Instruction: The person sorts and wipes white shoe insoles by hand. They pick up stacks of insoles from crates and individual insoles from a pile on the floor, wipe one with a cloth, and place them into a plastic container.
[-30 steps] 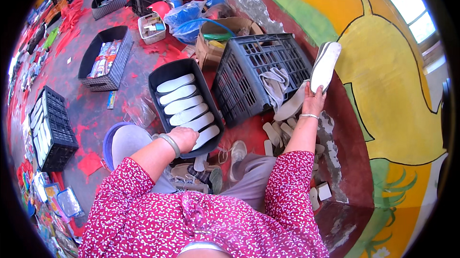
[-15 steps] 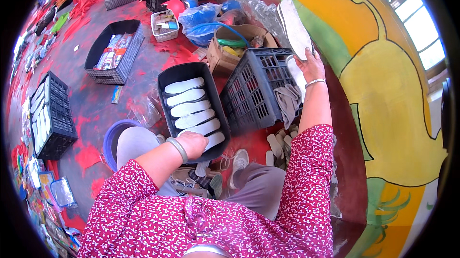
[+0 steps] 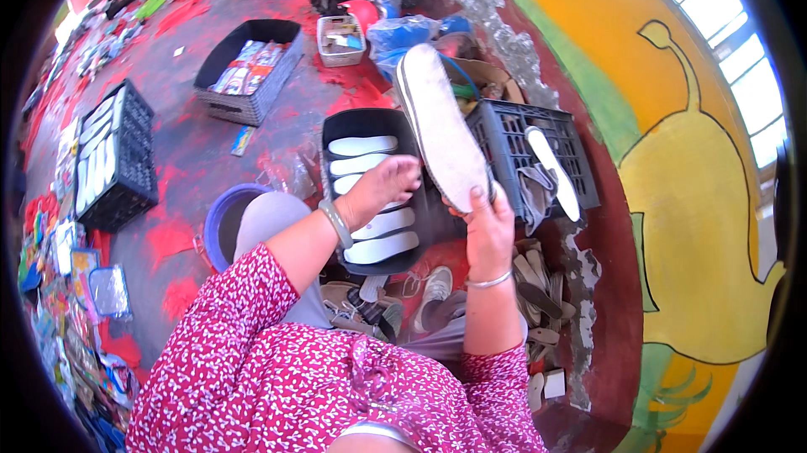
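My right hand (image 3: 487, 230) grips the heel end of a long white insole (image 3: 441, 121) with a dark line along its edge, held up tilted over the black bin (image 3: 336, 125). In that bin a row of white insoles (image 3: 381, 246) lies crosswise. My left hand (image 3: 382, 188) hovers over the row with its fingers stretched toward the raised insole, apart from it and holding nothing. Some of the row is hidden behind this hand. To the right, a single white insole (image 3: 552, 171) leans on the grey plastic crate (image 3: 496, 129), beside a grey cloth (image 3: 536, 197).
A black crate of insoles (image 3: 134, 167) stands at the left, and a grey basket of packets (image 3: 269, 87) farther back. A purple tub (image 3: 220, 218) is by my knee. Loose soles (image 3: 542, 285) pile up below the grey crate, near the painted wall (image 3: 698, 226).
My right hand has brought the insole leftward from beyond the grey crate to above the black bin. My left hand has lifted off the row and opened. The whole view has shifted.
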The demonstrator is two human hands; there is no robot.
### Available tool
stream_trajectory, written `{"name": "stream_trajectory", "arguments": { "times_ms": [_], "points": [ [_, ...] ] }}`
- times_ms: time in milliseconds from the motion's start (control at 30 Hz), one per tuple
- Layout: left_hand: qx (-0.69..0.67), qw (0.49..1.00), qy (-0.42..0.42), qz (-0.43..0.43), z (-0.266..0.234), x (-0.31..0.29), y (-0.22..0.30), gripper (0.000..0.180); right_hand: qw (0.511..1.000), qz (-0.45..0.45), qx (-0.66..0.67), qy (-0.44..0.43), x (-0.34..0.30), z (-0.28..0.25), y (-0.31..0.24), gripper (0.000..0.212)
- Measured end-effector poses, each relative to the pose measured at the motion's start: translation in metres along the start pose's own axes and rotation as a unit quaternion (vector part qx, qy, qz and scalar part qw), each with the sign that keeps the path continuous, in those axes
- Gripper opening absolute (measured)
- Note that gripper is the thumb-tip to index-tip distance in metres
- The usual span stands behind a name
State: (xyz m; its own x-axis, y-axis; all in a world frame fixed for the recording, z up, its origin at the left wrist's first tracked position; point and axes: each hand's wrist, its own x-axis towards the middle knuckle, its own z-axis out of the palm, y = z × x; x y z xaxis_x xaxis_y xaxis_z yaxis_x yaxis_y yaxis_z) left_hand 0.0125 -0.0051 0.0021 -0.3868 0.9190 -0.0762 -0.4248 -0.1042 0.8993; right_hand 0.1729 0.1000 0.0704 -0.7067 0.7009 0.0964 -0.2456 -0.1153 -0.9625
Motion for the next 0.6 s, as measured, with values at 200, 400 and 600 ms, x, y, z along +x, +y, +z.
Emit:
{"name": "stream_trajectory", "arguments": {
  "times_ms": [200, 400, 600],
  "points": [
    [-0.287, 0.957, 0.011, 0.046, 0.006, -0.014, 0.018, 0.071, 0.815, -0.340, -0.469, -0.014, -0.028, 0.030, 0.050, 0.032],
    [-0.226, 0.971, 0.030, 0.066, 0.000, -0.010, 0.022, 0.072, 0.799, -0.249, -0.529, -0.138, -0.039, 0.037, 0.046, 0.056],
    [-0.149, 0.978, -0.102, -0.100, -0.001, -0.009, 0.000, 0.066, 0.995, 0.068, -0.079, -0.008, -0.012, 0.003, 0.043, 0.074]
  ]
}}
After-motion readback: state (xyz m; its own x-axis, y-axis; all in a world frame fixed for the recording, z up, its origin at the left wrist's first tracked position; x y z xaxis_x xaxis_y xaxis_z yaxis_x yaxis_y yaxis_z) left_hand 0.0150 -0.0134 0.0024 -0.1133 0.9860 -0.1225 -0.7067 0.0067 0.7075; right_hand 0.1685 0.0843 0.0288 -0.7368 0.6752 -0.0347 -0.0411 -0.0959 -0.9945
